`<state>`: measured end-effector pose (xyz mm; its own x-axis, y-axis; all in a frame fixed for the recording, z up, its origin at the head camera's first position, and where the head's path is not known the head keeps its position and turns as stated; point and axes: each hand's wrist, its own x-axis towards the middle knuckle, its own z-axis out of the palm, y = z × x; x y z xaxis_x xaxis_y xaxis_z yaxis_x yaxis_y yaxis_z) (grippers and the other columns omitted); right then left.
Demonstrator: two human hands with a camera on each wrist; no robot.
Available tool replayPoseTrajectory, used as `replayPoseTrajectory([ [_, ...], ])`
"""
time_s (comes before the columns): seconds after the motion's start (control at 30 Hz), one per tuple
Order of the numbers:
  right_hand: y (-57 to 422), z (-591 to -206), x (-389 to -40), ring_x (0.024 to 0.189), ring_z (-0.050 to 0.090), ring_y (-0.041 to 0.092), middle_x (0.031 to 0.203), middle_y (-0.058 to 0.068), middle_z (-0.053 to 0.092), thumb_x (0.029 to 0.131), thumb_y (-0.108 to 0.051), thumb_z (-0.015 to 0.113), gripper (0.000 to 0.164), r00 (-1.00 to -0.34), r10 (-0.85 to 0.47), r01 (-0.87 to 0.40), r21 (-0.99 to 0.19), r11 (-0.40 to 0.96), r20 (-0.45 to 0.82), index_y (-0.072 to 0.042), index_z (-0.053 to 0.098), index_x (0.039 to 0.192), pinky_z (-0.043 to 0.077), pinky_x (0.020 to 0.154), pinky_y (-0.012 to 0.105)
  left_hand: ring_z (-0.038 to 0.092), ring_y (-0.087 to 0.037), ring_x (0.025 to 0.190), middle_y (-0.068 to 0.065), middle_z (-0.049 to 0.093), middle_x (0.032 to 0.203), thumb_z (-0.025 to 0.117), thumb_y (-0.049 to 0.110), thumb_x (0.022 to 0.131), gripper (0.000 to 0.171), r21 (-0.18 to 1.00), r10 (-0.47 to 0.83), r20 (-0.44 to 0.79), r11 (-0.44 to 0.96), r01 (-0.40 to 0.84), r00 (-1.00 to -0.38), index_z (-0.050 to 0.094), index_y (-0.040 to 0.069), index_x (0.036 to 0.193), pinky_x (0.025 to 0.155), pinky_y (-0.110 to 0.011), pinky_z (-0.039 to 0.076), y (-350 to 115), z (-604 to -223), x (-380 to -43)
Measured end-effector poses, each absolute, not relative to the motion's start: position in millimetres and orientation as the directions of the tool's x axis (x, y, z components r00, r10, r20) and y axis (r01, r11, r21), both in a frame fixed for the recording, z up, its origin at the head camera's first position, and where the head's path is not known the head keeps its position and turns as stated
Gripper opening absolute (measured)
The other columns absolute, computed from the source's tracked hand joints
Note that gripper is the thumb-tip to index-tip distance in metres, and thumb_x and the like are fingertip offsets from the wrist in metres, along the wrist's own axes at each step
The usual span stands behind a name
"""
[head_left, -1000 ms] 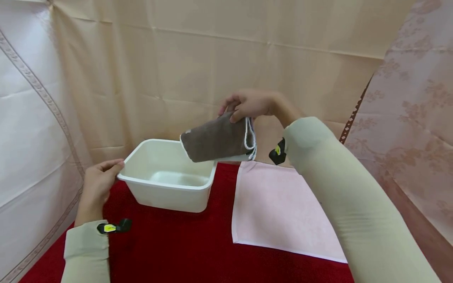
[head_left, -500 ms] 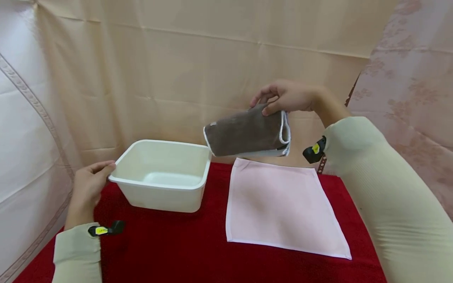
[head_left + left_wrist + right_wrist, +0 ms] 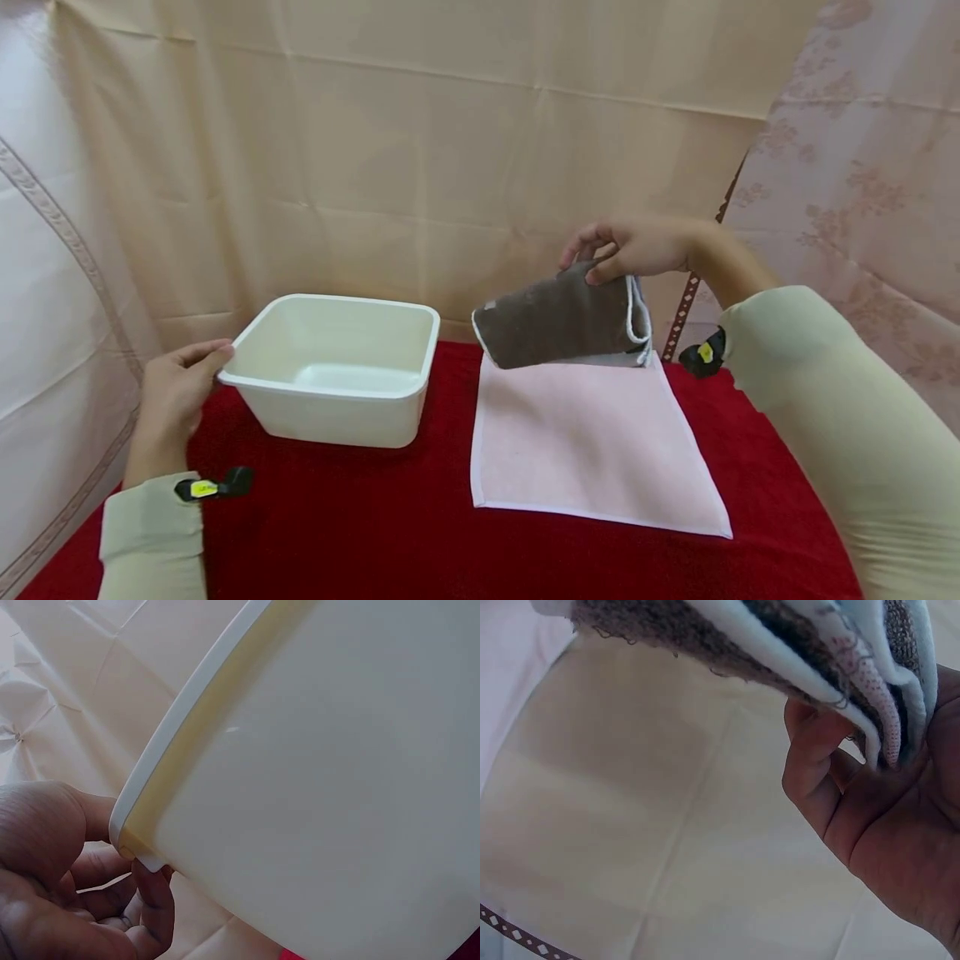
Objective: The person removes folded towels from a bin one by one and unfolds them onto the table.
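My right hand (image 3: pixel 633 248) pinches the upper edge of a folded brown towel (image 3: pixel 562 321) with white trim, holding it above the far part of a flat pink cloth (image 3: pixel 585 450). In the right wrist view the layered folds of the towel (image 3: pixel 727 645) run between thumb and fingers. At the left, my left hand (image 3: pixel 176 392) grips the near left corner of a white plastic basin (image 3: pixel 337 417). The left wrist view shows thumb and fingers pinching the basin's rim (image 3: pixel 169 724). Nothing lies inside the basin in the head view.
A dark red cloth (image 3: pixel 337 525) covers the table under the basin and the pink cloth. Beige curtain (image 3: pixel 360 150) hangs behind, with a pale patterned curtain (image 3: pixel 885 192) at the right and a white one (image 3: pixel 45 317) at the left.
The brown towel, in my right hand, has moved right from over the basin's edge to above the pink cloth, and lowered slightly at the end. My left hand keeps its grip on the basin.
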<state>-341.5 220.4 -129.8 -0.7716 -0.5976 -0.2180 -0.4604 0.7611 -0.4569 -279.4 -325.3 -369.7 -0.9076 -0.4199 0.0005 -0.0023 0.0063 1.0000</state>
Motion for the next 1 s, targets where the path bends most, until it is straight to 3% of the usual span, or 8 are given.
replayPoseTrajectory([
  [0.17,221,-154,-330,0.129,0.055,0.038,0.119,0.008,0.062,0.099,-0.006,0.063,0.034,-0.734,-0.626,-0.468,-0.473,0.747,-0.263,-0.017,0.063,0.131,0.047,0.105,0.054,0.063,-0.002,0.071,0.017,0.068,0.079,0.073,0.018,0.096,0.013,1.0,-0.417,0.004,-0.009,0.008,-0.909,0.076,0.026,0.087,0.059,-0.017,0.054,-328,-371,-277],
  [0.47,218,-187,-302,0.1,0.067,0.027,0.117,0.008,0.063,0.098,-0.005,0.065,0.034,-0.651,-0.71,-0.496,-0.559,0.665,-0.267,-0.023,0.066,0.127,0.055,0.09,0.042,0.063,-0.002,0.068,0.016,0.068,0.078,0.073,0.017,0.095,0.012,0.999,-0.423,0.001,-0.04,0.02,-0.906,0.076,0.025,0.087,0.058,-0.018,0.054,-335,-369,-272],
  [0.6,227,-204,-300,0.102,0.066,0.029,0.117,0.008,0.066,0.098,-0.008,0.066,0.034,-0.649,-0.717,-0.457,-0.623,0.635,-0.255,-0.025,0.066,0.127,0.055,0.09,0.044,0.063,-0.003,0.069,0.016,0.068,0.079,0.074,0.018,0.095,0.01,0.999,-0.424,-0.018,-0.036,-0.003,-0.905,0.075,0.025,0.088,0.058,-0.018,0.055,-335,-369,-271],
  [0.77,252,-246,-318,0.111,0.06,0.03,0.122,0.008,0.063,0.097,-0.01,0.068,0.033,-0.646,-0.734,-0.449,-0.674,0.587,-0.209,-0.02,0.065,0.128,0.052,0.092,0.043,0.063,-0.003,0.069,0.016,0.068,0.078,0.074,0.018,0.095,0.011,0.999,-0.425,-0.025,-0.04,-0.008,-0.905,0.076,0.026,0.087,0.058,-0.018,0.054,-336,-368,-270],
  [1.0,288,-308,-347,0.113,0.054,0.03,0.117,0.01,0.064,0.094,-0.008,0.071,0.031,-0.717,-0.658,-0.36,-0.685,0.633,-0.231,-0.011,0.066,0.125,0.048,0.091,0.041,0.063,-0.003,0.069,0.016,0.068,0.078,0.073,0.018,0.096,0.011,0.999,-0.421,-0.02,-0.032,-0.007,-0.907,0.075,0.026,0.088,0.058,-0.018,0.054,-335,-367,-270],
])
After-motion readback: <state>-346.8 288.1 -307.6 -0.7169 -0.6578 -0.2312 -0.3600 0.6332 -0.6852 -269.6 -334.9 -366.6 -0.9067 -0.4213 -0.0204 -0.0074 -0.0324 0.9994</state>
